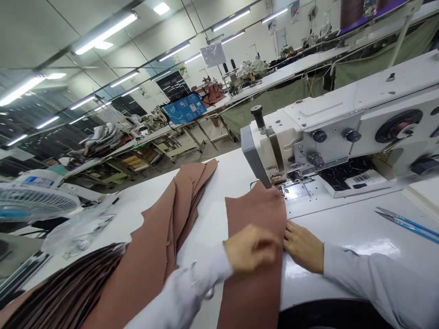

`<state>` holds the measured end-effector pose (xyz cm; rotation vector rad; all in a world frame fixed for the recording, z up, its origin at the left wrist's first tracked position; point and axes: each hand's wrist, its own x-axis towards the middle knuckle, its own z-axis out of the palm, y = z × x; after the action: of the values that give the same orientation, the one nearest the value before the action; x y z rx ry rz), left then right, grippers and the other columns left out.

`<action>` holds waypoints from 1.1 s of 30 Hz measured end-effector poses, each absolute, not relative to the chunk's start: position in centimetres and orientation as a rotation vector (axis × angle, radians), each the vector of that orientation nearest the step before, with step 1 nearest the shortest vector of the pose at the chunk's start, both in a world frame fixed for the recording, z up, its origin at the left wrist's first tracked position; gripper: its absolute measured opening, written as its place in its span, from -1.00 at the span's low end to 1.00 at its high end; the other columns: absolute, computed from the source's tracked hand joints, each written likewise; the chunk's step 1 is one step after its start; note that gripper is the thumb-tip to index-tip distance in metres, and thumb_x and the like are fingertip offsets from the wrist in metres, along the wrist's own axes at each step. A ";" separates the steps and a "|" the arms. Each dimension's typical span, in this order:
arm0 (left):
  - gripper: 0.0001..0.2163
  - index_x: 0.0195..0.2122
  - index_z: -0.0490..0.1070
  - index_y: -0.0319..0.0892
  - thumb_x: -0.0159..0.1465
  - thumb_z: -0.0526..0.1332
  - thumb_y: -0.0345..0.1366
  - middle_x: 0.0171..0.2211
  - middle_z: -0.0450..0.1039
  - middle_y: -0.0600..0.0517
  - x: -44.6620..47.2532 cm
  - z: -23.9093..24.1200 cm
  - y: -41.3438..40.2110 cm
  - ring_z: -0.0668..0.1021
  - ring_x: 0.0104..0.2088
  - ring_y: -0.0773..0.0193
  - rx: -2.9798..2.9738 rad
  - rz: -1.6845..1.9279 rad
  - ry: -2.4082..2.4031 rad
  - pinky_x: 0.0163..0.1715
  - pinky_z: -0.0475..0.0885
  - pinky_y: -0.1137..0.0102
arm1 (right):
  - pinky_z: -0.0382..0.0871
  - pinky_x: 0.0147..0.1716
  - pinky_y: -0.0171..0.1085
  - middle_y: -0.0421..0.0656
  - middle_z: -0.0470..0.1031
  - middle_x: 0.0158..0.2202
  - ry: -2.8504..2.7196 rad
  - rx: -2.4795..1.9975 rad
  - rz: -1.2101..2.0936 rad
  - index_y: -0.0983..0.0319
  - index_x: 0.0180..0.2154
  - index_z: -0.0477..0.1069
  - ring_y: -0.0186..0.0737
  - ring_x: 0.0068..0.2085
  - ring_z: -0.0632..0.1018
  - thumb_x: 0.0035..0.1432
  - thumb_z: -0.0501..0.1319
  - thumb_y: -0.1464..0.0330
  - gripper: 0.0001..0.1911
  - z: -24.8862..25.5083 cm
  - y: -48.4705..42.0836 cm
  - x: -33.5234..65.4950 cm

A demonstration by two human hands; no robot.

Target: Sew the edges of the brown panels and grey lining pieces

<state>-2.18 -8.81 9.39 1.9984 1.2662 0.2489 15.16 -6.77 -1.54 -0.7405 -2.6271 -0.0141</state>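
Observation:
A long brown leather-like panel [255, 214] lies on the white table, its far end under the needle area of a sewing machine [291, 151]. My right hand [303, 246] is at the panel's right edge, fingers closed on that edge just short of the machine's plate. Above the middle of the panel is my left hand [254, 249], its fingers bent and smeared by motion. Whether it grips the panel does not show.
To the left lies a pile of brown cut pieces [154, 228] beside a stack of dark strips [68, 288]. Blue-handled thread snips [408, 224] rest at the right. A fan [37, 201] stands at far left. A box [353, 178] sits under the machine arm.

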 end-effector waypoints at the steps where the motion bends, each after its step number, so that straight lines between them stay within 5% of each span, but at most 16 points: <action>1: -0.73 -0.17 0.45 -0.16 0.07 0.16 -0.39 -0.15 0.47 0.00 -1.9 8.4 -6.6 0.44 -0.10 0.16 2.082 0.247 1.266 -0.02 0.28 0.28 | 0.18 -0.04 -0.10 -0.07 0.42 -0.32 -2.621 -0.751 -0.015 0.31 -0.36 0.43 -0.09 -0.12 0.34 0.05 0.11 0.54 -0.86 -1.6 -7.1 15.1; 3: -0.62 0.03 0.30 -0.21 0.14 0.09 -0.40 0.09 0.25 -0.08 -1.3 6.1 -3.3 0.26 0.11 0.10 2.267 0.241 1.357 0.12 0.06 0.12 | 0.25 -0.13 -0.11 -0.03 0.42 -0.34 -2.612 -0.798 -0.030 0.35 -0.34 0.44 -0.06 -0.14 0.35 0.04 0.12 0.54 -0.86 -1.6 -7.6 15.0; 6: -0.58 0.10 0.20 -0.18 0.19 0.05 -0.34 0.18 0.09 -0.07 -0.7 3.1 -1.2 0.07 0.20 0.08 2.401 0.203 1.470 0.14 -0.10 -0.02 | 0.30 -0.23 -0.10 0.01 0.42 -0.36 -2.630 -0.855 -0.034 0.37 -0.40 0.44 -0.05 -0.22 0.36 -0.05 0.13 0.58 -0.86 -1.1 -8.1 15.1; 14: -0.69 -0.03 0.33 -0.13 0.20 0.04 -0.33 0.16 0.15 -0.02 -0.3 1.6 -1.5 0.06 0.21 0.15 2.409 0.342 1.468 0.14 -0.17 -0.05 | 0.09 0.03 0.04 0.06 0.41 -0.25 -2.533 -0.697 0.124 0.36 -0.30 0.44 0.01 -0.04 0.29 -0.03 0.05 0.54 -0.75 -1.3 -7.1 15.2; 33: -0.69 -0.06 0.33 -0.09 0.15 0.09 -0.34 0.13 0.19 -0.01 0.5 1.8 -4.5 0.09 0.20 0.09 2.366 0.388 1.482 0.13 -0.18 -0.10 | 0.24 -0.07 -0.14 -0.05 0.41 -0.30 -2.568 -0.619 0.324 0.31 -0.38 0.41 -0.14 -0.18 0.35 -0.01 0.03 0.61 -0.77 -1.7 -8.7 16.9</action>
<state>0.46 -4.51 1.76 2.3665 1.4817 0.3876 16.89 -8.65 -1.69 -0.6185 -2.5678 0.3238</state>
